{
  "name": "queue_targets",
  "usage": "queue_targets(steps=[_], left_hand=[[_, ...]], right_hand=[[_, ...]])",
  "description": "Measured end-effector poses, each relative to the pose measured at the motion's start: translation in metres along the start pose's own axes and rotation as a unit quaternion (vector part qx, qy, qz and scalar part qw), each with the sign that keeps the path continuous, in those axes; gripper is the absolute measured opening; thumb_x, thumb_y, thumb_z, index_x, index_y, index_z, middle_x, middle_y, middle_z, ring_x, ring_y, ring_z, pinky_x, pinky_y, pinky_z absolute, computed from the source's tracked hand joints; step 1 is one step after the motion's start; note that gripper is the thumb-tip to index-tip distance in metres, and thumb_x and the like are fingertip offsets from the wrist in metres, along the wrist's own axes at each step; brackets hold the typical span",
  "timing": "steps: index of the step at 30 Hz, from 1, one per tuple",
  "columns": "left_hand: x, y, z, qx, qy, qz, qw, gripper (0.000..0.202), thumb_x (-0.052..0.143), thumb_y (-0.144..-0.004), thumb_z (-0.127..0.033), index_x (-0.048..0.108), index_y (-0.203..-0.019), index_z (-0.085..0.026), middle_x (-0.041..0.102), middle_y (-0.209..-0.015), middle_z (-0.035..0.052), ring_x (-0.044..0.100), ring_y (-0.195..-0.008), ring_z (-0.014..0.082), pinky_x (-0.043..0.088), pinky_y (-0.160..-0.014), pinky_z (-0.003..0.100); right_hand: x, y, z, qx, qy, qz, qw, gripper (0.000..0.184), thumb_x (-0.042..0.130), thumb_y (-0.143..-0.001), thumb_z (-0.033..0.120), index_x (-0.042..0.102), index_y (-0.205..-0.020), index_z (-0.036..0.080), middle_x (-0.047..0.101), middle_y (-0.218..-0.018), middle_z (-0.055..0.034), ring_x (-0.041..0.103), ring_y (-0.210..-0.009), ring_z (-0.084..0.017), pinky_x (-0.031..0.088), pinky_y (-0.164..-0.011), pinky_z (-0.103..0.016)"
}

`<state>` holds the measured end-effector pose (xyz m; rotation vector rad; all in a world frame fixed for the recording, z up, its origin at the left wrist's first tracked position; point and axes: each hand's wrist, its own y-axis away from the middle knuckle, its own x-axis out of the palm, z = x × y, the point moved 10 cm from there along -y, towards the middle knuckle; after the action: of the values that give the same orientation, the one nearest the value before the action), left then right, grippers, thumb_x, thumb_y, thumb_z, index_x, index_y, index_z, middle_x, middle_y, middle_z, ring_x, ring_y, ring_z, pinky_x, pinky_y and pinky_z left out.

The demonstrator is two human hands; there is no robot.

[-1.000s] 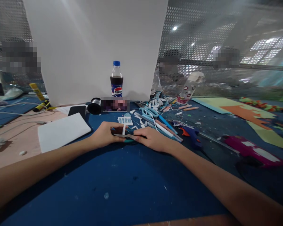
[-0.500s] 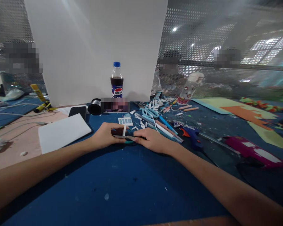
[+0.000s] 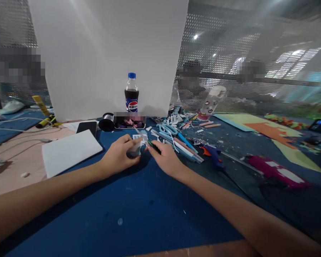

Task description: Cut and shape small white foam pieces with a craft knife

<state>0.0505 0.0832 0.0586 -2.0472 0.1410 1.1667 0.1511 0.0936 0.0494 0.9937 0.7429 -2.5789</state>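
Near the middle of the blue mat my left hand (image 3: 119, 153) is closed on a small pale white piece (image 3: 136, 149), pinched between thumb and fingers. Just beside it, my right hand (image 3: 167, 157) grips a slim dark-green tool (image 3: 154, 145); its kind is unclear, as the fingers cover most of it. Both hands meet at the white piece, fingertips almost touching. Right behind them lies a white card with blue-grey printed squares (image 3: 137, 136). Light-blue scissors (image 3: 167, 129) rest among pens and sticks past my right hand.
A cola bottle (image 3: 132, 94) stands behind a propped phone (image 3: 130, 122) and a black spool (image 3: 106, 122). White sheets (image 3: 72, 153) lie left. On the right are a blue glue gun (image 3: 215, 157) with its cord, a magenta object (image 3: 278, 171), coloured paper (image 3: 270, 132) and a clear tumbler (image 3: 211, 103).
Both hands have turned and lifted slightly, and the white piece now shows broader in my left hand. The green tool points away from me in my right hand. The view has shifted slightly.
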Motion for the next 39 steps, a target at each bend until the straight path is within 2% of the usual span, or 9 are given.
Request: queue_targets(steps=[5,9,13,18,24,28,34,39], left_hand=[[0.0,0.0,0.002,-0.001,0.014,-0.001,1.0,0.03,0.055,-0.076,-0.03,0.062,-0.101,-0.014,0.055,-0.08,0.0055,0.055,-0.075,0.0177,0.047,-0.069,0.028],[0.002,0.0,0.005,-0.007,0.013,0.007,1.0,0.042,0.058,-0.074,-0.028,0.057,-0.113,-0.014,0.056,-0.083,0.0054,0.056,-0.076,0.0179,0.047,-0.069,0.029],[0.004,0.001,0.008,-0.017,0.01,0.016,1.0,0.049,0.059,-0.073,-0.029,0.053,-0.12,-0.016,0.056,-0.083,0.0052,0.056,-0.073,0.0171,0.047,-0.066,0.028],[0.005,0.0,0.001,0.029,0.046,0.011,0.998,0.046,0.061,-0.073,-0.026,0.055,-0.118,-0.016,0.064,-0.096,0.0068,0.057,-0.083,0.018,0.048,-0.074,0.029],[0.008,0.0,-0.003,0.06,0.056,0.01,0.997,0.046,0.062,-0.074,-0.03,0.056,-0.117,-0.012,0.067,-0.099,0.0082,0.057,-0.082,0.0194,0.05,-0.072,0.032],[0.01,0.001,-0.003,0.077,0.058,0.011,0.995,0.035,0.061,-0.076,-0.031,0.062,-0.108,-0.016,0.064,-0.109,0.0073,0.057,-0.09,0.0211,0.049,-0.079,0.034],[0.013,0.001,-0.002,0.068,0.042,0.028,0.996,0.042,0.061,-0.077,-0.033,0.056,-0.115,-0.016,0.064,-0.107,0.0081,0.056,-0.095,0.0229,0.049,-0.081,0.036],[0.013,-0.001,0.001,0.046,0.024,0.033,0.998,0.043,0.066,-0.074,-0.03,0.055,-0.114,-0.018,0.063,-0.102,0.0071,0.058,-0.091,0.0223,0.05,-0.079,0.036]], right_hand=[[0.008,0.002,-0.001,0.021,-0.056,0.014,0.998,0.024,0.044,-0.084,0.031,0.048,-0.066,0.016,0.039,-0.055,0.0034,0.035,-0.051,-0.009,0.026,-0.049,-0.023],[0.006,0.004,-0.001,0.051,-0.113,0.016,0.992,0.015,0.05,-0.079,0.029,0.052,-0.074,0.015,0.04,-0.058,0.0037,0.035,-0.052,-0.008,0.027,-0.049,-0.022],[0.007,0.005,-0.002,0.065,-0.148,0.037,0.986,0.017,0.053,-0.077,0.029,0.057,-0.085,0.014,0.04,-0.058,0.0043,0.03,-0.049,-0.007,0.024,-0.047,-0.022],[0.019,0.005,-0.001,0.033,-0.145,0.087,0.985,0.02,0.051,-0.077,0.031,0.06,-0.068,0.015,0.043,-0.058,0.0015,0.034,-0.053,-0.009,0.027,-0.05,-0.023],[0.024,0.005,-0.007,0.042,-0.155,0.103,0.982,0.022,0.05,-0.078,0.031,0.058,-0.066,0.014,0.039,-0.056,0.0023,0.031,-0.053,-0.008,0.025,-0.048,-0.022],[0.026,0.005,-0.009,0.043,-0.167,0.108,0.979,0.023,0.05,-0.078,0.031,0.053,-0.062,0.015,0.034,-0.055,0.0035,0.027,-0.051,-0.008,0.022,-0.046,-0.022],[0.026,0.006,-0.008,0.052,-0.184,0.112,0.975,0.027,0.05,-0.078,0.032,0.047,-0.056,0.016,0.03,-0.053,0.0046,0.025,-0.049,-0.007,0.02,-0.046,-0.023],[0.022,0.003,-0.011,0.084,-0.228,0.093,0.966,0.023,0.053,-0.076,0.033,0.055,-0.064,0.014,0.037,-0.053,0.0041,0.029,-0.049,-0.007,0.022,-0.047,-0.023]])
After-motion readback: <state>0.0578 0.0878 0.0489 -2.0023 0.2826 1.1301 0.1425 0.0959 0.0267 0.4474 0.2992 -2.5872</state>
